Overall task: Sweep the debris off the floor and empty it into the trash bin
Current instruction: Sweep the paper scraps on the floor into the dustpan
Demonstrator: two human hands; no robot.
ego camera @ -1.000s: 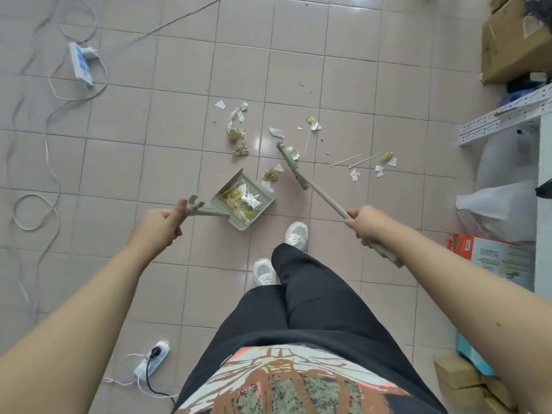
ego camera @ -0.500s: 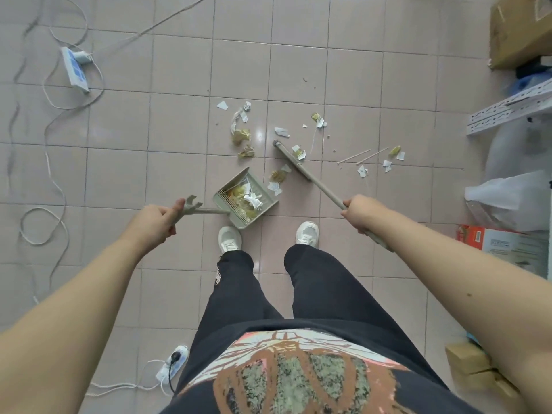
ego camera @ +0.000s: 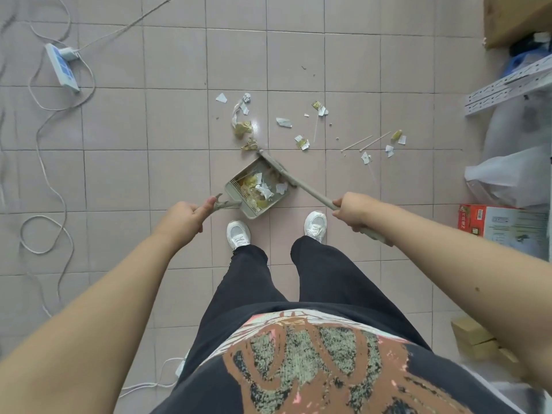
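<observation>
- On the pink tiled floor [ego camera: 125, 180], just ahead of the person's white shoes [ego camera: 238, 234]: one beige dustpan [ego camera: 249, 215], open mouth turned away and to the right, with a row of comb teeth along its rear wall.
- Inside the pan: gathered debris [ego camera: 260, 189], made up of gold foil wrappers and torn white paper scraps, heaped toward the rear wall.
- Thin dustpan handle [ego camera: 228, 203], forked at its end: the left hand [ego camera: 185, 218] has its grip clamped round it, thumb laid along the top.
- Beige broom [ego camera: 313, 192]: long straight shaft running up and left from the right hand [ego camera: 355, 212], whose grip is clamped round the shaft; the shaft's end sticks out behind the wrist.
- Narrow broom head [ego camera: 276, 166]: lies along the dustpan's open mouth, against its edge.
- Beyond the pan: loose debris [ego camera: 242, 129] on the tiles. Gold wrappers and a white paper strip lie just past the broom head, and more scraps are scattered to the right.
- Further right: two thin wooden sticks [ego camera: 357, 144] side by side, small paper bits near them.
- Left part of the floor: white power strip [ego camera: 61, 67] with a plug in it; white cable [ego camera: 47, 174] looping across the tiles.
- Right edge, top to bottom: cardboard box [ego camera: 513, 16], white perforated shelf rail [ego camera: 507, 88], clear plastic bag [ego camera: 507, 174], red printed carton [ego camera: 478, 218], small cardboard boxes [ego camera: 475, 339].
- Person: black trousers, dark printed shirt, both forearms bare.
</observation>
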